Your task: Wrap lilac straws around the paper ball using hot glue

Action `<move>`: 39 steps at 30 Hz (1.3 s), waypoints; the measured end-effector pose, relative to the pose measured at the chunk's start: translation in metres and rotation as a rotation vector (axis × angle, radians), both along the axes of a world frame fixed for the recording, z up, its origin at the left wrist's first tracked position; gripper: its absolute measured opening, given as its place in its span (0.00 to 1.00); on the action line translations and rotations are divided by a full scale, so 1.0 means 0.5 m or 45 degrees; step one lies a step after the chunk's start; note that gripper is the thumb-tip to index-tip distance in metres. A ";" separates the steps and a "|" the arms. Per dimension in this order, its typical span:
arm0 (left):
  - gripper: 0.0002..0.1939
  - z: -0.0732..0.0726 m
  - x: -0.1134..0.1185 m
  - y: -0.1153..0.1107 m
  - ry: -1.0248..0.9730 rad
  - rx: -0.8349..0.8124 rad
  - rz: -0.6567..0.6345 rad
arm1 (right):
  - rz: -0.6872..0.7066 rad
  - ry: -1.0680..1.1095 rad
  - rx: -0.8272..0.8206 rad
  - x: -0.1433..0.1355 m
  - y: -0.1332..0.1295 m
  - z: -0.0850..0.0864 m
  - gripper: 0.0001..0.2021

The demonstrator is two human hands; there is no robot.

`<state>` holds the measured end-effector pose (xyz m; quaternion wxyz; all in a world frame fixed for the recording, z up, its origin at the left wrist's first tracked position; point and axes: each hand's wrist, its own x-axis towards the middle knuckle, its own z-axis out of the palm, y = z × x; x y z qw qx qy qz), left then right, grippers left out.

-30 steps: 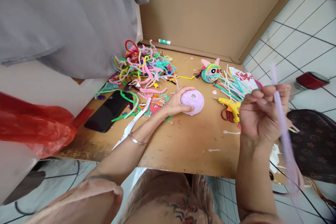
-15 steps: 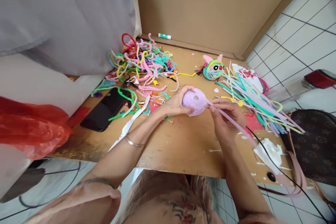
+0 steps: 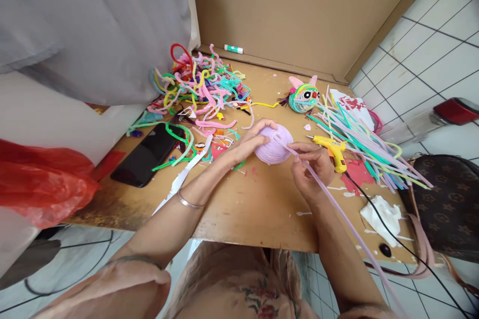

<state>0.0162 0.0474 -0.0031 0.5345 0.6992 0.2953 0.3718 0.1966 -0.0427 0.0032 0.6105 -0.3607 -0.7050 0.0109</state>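
Observation:
A lilac ball (image 3: 275, 149), wrapped in rows of pipe cleaner, sits above the table in my left hand (image 3: 249, 144), whose fingers and thumb close around its left side. My right hand (image 3: 312, 164) pinches a lilac pipe cleaner (image 3: 337, 199) close to the ball's right side. One end of that pipe cleaner lies across the ball's top as a small loop, and its long tail trails down past my right forearm. Just beyond my right hand lies a yellow hot glue gun (image 3: 331, 147) with a black cord.
A tangle of coloured pipe cleaners (image 3: 209, 79) lies at the back left, near a black phone (image 3: 147, 154). At the right are straight pipe cleaners (image 3: 359, 134), a decorated ball with ears (image 3: 304, 97), a white tissue (image 3: 383, 217) and a brown bag (image 3: 445, 204). A glue stick (image 3: 233, 49) lies at the back.
The ball has tilted, and the pipe cleaner now crosses its top opening as a loop. My right hand has shifted slightly left and down, uncovering the glue gun.

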 end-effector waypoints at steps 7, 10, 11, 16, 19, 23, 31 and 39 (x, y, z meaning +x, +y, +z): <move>0.24 -0.002 0.004 -0.002 -0.008 -0.077 0.044 | -0.034 -0.012 -0.021 0.001 0.006 -0.006 0.09; 0.24 0.005 0.004 -0.007 0.012 -0.077 0.066 | -0.035 -0.022 -0.021 0.001 0.006 -0.006 0.09; 0.25 0.007 0.005 -0.009 0.016 -0.072 0.072 | -0.035 -0.030 -0.018 0.001 0.005 -0.006 0.09; 0.23 0.013 0.005 -0.012 0.032 -0.039 0.084 | -0.105 -0.101 -0.013 0.001 0.004 -0.004 0.09; 0.22 0.011 0.005 -0.010 0.033 -0.009 0.078 | -0.118 -0.135 0.008 0.000 0.005 -0.001 0.09; 0.21 0.010 0.005 -0.010 0.038 0.020 0.074 | -0.089 -0.116 -0.011 0.001 0.007 0.002 0.09; 0.22 0.012 0.005 -0.017 0.031 -0.002 0.081 | -0.031 -0.061 -0.135 0.004 0.002 0.003 0.07; 0.21 0.006 0.011 -0.016 0.026 0.049 0.113 | -0.030 -0.054 -0.170 0.006 0.002 0.009 0.07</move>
